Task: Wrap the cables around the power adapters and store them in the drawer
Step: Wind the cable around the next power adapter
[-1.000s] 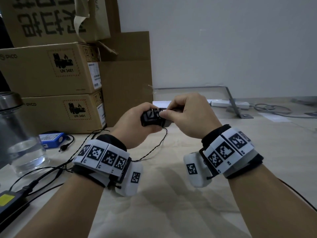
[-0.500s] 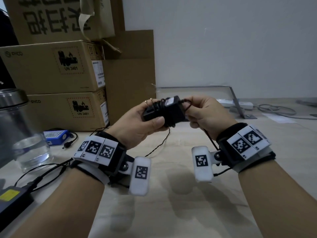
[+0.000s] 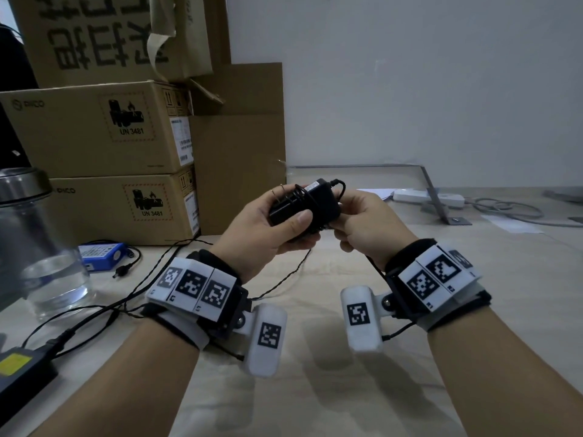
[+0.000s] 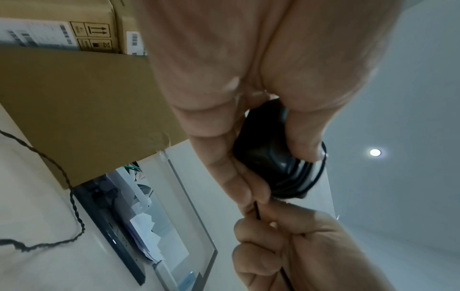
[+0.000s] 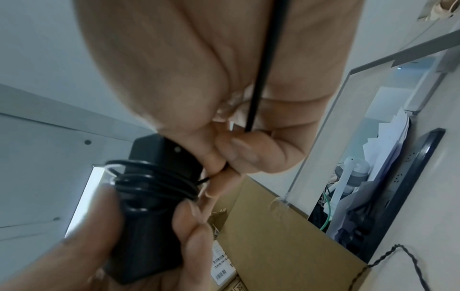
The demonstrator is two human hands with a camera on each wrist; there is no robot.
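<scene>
Above the pale desk, your left hand grips the black power adapter, thin cable looped around it. Your right hand pinches the cable's loose end.

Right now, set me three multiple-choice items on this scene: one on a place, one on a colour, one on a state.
1. Where is the power adapter?
A. in a drawer
B. held above the table
C. on a box

2. What colour is the small battery pack by the glass jar?
A. blue
B. red
C. green

3. How is the adapter's cable?
A. fully loose
B. partly wound
C. cut

Key: 1 B, the left hand holds it up; 2 A, its casing is blue; 3 B, coils ring it while the right hand pinches the rest.
</scene>
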